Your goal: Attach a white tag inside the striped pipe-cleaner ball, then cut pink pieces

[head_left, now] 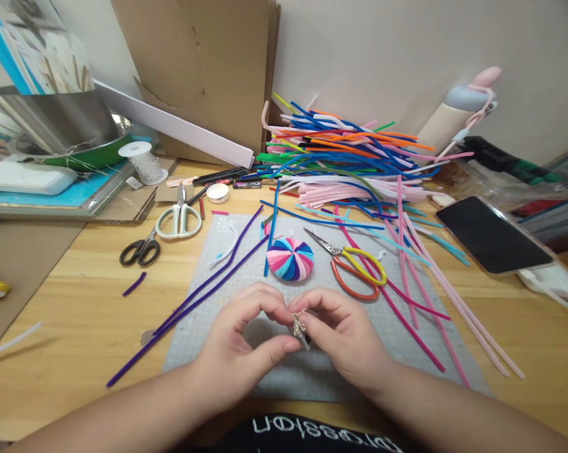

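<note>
Right hand (343, 330): I pinch the trinket (299, 329)
Left hand (248, 336): at its edge — grip unclear
Trinket: likely adjusting it — next needs steadiness

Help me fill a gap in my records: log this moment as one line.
right hand: pinching small metallic piece | left hand: touching it, or nearly | gray mat: striped multicolored ball, yellow-orange scissors

On my feed I've got a small metallic pc (299, 326), shiny pale gold/silver, at the fingertips of R hand (343, 336); L hand (246, 340) is touching or v. close, can't tell. It's up over the grey mat (288, 380), approx. vert., lower end tilted R.
</note>
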### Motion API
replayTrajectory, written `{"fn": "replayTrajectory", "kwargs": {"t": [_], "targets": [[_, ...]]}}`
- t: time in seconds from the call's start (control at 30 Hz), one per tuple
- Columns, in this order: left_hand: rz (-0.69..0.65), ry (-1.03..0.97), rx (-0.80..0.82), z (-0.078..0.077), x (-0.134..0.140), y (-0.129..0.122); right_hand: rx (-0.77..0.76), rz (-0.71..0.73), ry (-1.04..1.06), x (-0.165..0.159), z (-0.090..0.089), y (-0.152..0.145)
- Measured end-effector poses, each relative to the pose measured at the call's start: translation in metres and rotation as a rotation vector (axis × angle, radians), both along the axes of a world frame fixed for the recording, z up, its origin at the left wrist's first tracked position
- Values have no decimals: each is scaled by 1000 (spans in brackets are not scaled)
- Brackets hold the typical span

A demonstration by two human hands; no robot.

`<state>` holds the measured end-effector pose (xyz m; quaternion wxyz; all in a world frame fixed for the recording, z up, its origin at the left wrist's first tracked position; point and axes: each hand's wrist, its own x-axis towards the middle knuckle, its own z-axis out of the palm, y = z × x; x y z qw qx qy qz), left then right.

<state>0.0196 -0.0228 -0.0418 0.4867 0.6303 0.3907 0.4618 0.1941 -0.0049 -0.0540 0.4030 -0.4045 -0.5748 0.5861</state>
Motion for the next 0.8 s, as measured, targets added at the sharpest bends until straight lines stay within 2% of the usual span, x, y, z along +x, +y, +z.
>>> {"fn": "replayTrajectory", "kwargs": {"t": [0.13, 0.27, 0.6, 0.8], "targets": [[18, 70, 62, -1, 1, -1, 67, -7, -52, 1, 0, -2], [34, 50, 42, -2, 1, 0, 21, 37, -8, 1, 0, 0], [26, -5, -73, -1, 1, -1, -33, 48, 16, -2, 1, 2], [67, -60, -224, 2, 2, 1, -48, 47, -1, -1, 2, 2]]}}
